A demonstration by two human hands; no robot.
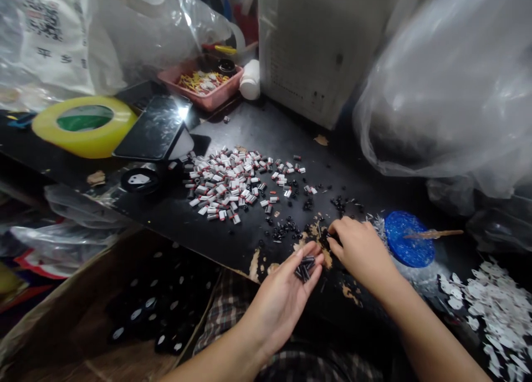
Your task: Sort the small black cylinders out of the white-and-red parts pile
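Note:
My left hand [286,293] lies palm up at the front edge of the black table [257,132], its fingers curled round a small bunch of dark cylinders [306,266]. Just right of it, my right hand [359,249] rests knuckles up on the table, fingertips pinched at loose black pieces [328,235]. Beyond both hands spreads a heap of small white-wrapped cylinders with red and dark ends [230,185], and scattered black pieces [286,227] lie between the heap and my hands.
A blue round lid [409,239] with a wooden stick sits right of my right hand; white paper scraps [494,310] lie further right. A yellow tape roll [85,124], a phone [155,128], a pink tray [203,85], plastic bags and a cardboard box [103,315] surround the table.

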